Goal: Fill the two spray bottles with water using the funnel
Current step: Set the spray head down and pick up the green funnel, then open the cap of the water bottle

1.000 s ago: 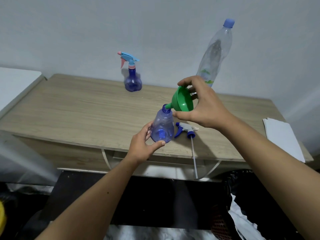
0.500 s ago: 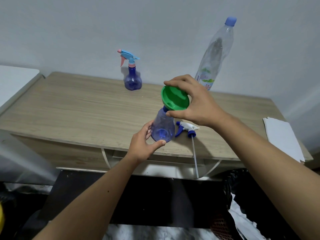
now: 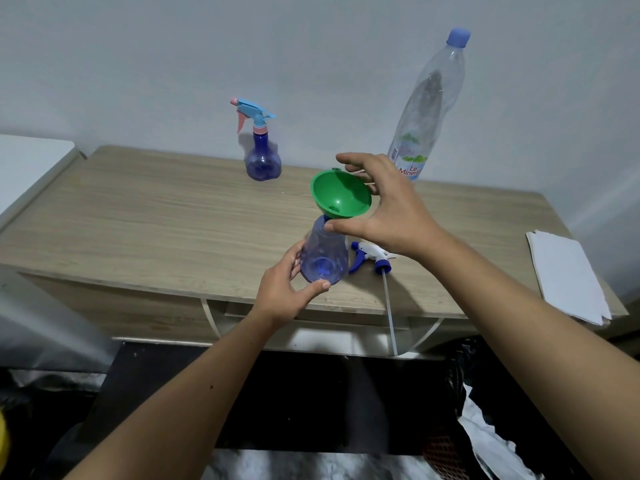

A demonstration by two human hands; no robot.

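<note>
At the far left of the group, the capped spray bottle (image 3: 262,157) stands upright at the back of the worktop (image 3: 156,216), well away from both hands. Nearer the front edge, the left hand (image 3: 284,289) grips the base of the open spray bottle (image 3: 323,258) — clear blue, empty, its long axis upright. The green funnel (image 3: 341,195) sits in its neck, tilted slightly. The right hand (image 3: 388,206) hovers just beside the rim, fingers spread and relaxed, apparently letting go. Behind it and to the right stands the tall water bottle (image 3: 429,109), capped, nearest that hand — probably the next reach.
</note>
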